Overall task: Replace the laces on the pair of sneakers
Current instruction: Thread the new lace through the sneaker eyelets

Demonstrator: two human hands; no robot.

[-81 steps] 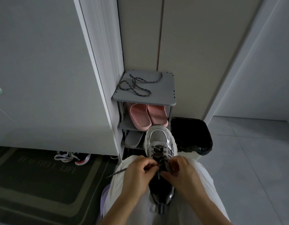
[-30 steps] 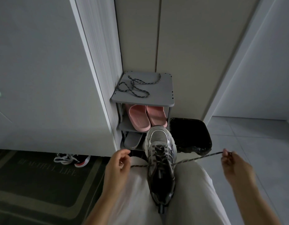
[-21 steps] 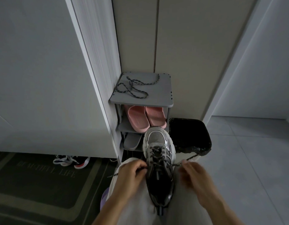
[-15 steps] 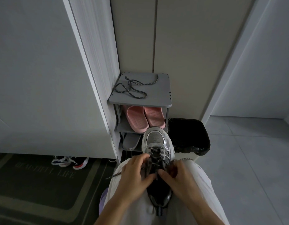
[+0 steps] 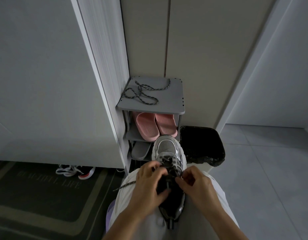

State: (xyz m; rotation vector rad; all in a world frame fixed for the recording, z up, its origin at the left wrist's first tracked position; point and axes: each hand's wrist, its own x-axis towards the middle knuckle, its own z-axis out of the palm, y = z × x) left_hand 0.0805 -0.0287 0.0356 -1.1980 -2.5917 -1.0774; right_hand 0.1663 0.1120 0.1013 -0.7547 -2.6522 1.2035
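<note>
Lap: a seated person's pale trousers (image 5: pixel 217 196) fill the bottom of the view, directly beneath both hands.
Sneaker: a grey and silver mesh sneaker (image 5: pixel 168 149) with a dark lining lies lengthwise on the lap. Its toe points away from the grip and its heel is nearest the body.
Left hand: the left hand (image 5: pixel 148 184) curls over the sneaker's left side, fingers on the crossed lacing. Whether it also nips the lace cannot be told.
Right hand: the right hand (image 5: pixel 198 186) pinches the lace between thumb and fingertips at the shoe's right edge.
Lace: a dark speckled round lace (image 5: pixel 125 185) crosses the eyelets just beyond the fingers. One tail trails out from under the left palm, across the left thigh.
Risk, uneven ends: pulling one side harder would probably leave one tail too short to tie.
Risk, missed eyelet: the dim light and dark lining make a skipped hole likely.
Risk, slipping: the shoe only rests on the lap, so a hard tug could tip it off.
Around: left of the grip is a dark floor mat (image 5: pixel 37 196). Beyond the toe is a grey plastic shoe rack (image 5: pixel 174 101) holding pink slippers (image 5: pixel 155 125). Right of the rack is a black-lined bin (image 5: pixel 203 146). On the rack top is a second dark lace (image 5: pixel 143 92), lying loose.
In the way: the left fingers themselves cover the upper eyelets.
</note>
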